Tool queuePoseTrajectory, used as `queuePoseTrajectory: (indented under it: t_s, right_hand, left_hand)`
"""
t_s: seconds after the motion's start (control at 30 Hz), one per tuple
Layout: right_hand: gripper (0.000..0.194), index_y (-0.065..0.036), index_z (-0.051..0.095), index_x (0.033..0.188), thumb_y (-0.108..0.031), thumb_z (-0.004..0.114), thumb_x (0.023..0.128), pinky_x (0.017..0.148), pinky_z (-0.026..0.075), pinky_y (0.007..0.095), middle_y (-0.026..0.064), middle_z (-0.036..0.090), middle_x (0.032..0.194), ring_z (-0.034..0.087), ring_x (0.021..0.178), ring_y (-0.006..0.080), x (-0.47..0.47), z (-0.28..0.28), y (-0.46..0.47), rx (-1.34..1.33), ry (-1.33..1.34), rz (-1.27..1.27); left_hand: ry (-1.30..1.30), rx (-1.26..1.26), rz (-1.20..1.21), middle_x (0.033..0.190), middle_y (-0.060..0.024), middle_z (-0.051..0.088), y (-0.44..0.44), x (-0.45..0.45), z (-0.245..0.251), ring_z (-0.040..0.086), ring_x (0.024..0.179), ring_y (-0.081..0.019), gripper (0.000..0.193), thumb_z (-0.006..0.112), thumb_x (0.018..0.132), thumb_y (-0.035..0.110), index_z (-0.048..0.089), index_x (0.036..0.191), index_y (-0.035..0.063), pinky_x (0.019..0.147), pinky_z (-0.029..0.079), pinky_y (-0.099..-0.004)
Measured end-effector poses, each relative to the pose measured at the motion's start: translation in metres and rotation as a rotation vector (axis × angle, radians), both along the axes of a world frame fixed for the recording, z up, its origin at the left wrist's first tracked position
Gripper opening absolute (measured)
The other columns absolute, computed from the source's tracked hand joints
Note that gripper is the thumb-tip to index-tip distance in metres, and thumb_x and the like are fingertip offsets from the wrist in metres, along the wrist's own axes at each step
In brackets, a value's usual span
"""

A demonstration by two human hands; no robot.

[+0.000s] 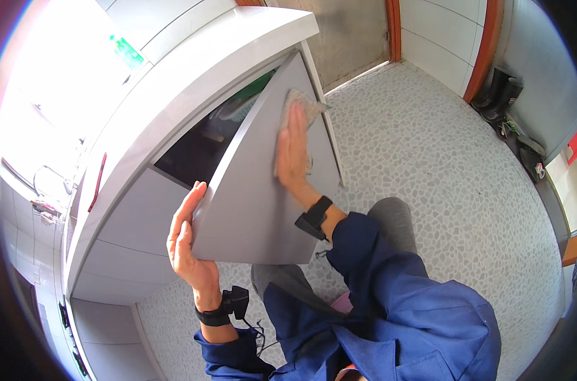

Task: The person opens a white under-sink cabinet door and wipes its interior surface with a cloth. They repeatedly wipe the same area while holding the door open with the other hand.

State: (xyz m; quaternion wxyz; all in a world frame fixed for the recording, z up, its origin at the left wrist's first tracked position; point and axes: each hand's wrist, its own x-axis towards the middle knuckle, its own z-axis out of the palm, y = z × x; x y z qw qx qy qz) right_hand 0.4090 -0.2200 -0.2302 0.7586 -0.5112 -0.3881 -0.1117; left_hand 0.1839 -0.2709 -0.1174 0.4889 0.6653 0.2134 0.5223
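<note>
A grey cabinet door (250, 190) stands partly open under a white countertop (222, 47). Along its free edge rests my left hand (188, 243), fingers extended up the edge, steadying the panel. My right hand (293, 147) presses flat on the door's outer face over a pale cloth (312, 107). The cloth shows around the fingers and its edges look blurred. Through the gap the dark cabinet interior (193, 152) is partly visible, with a light-coloured perforated container (241, 110) and something green near the top. Most of the inside is hidden.
A red strip-like object (98, 183) lies at the counter's edge, near a glare-washed area with a green-labelled item (126, 51). Black boots (498, 95) and other footwear line the right wall. Pebble-patterned flooring (441, 157) runs between. My knees (393, 221) are close to the door.
</note>
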Motion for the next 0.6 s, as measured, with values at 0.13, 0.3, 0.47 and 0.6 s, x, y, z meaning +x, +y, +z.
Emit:
queuePoseTrajectory:
  t_s: [0.13,0.3,0.47,0.6]
  right_hand:
    - [0.056,0.006,0.031,0.15,-0.027,0.036,0.105,0.119,0.018,0.0454,0.0231,0.03,0.156,0.026,0.145,0.0379,0.023,-0.029,0.009,-0.047,0.231,-0.032]
    - [0.044,0.002,0.047,0.142,-0.02,0.041,0.104,0.111,0.031,0.0424,0.0184,0.044,0.137,0.042,0.126,0.0336,0.022,-0.041,-0.005,-0.159,0.189,-0.178]
    - [0.04,0.001,0.053,0.137,-0.009,0.048,0.099,0.104,0.036,0.038,0.0157,0.047,0.127,0.045,0.115,0.0307,0.024,-0.029,-0.012,0.024,0.029,-0.036]
    - [0.041,0.0,0.055,0.136,-0.002,0.049,0.096,0.101,0.038,0.0376,0.0147,0.048,0.124,0.046,0.113,0.0298,0.038,-0.03,-0.012,-0.011,0.002,-0.097]
  left_hand:
    - [-0.027,0.009,-0.036,0.132,-0.0239,0.06,0.001,0.002,-0.001,0.053,0.131,-0.03,0.05,0.041,0.09,0.022,0.062,0.126,-0.007,0.113,0.037,-0.0379]
    - [-0.022,-0.001,-0.005,0.132,-0.0252,0.06,0.001,0.001,-0.003,0.053,0.13,-0.0321,0.05,0.043,0.09,0.023,0.063,0.124,-0.0071,0.112,0.038,-0.0394]
    - [-0.011,0.03,0.014,0.127,-0.0244,0.063,0.005,-0.001,-0.005,0.055,0.127,-0.0327,0.047,0.044,0.089,0.023,0.066,0.116,-0.0076,0.111,0.039,-0.0405]
    - [0.038,0.062,0.072,0.124,-0.0241,0.064,0.004,-0.001,-0.004,0.056,0.125,-0.033,0.045,0.044,0.088,0.023,0.068,0.11,-0.0077,0.11,0.039,-0.0413]
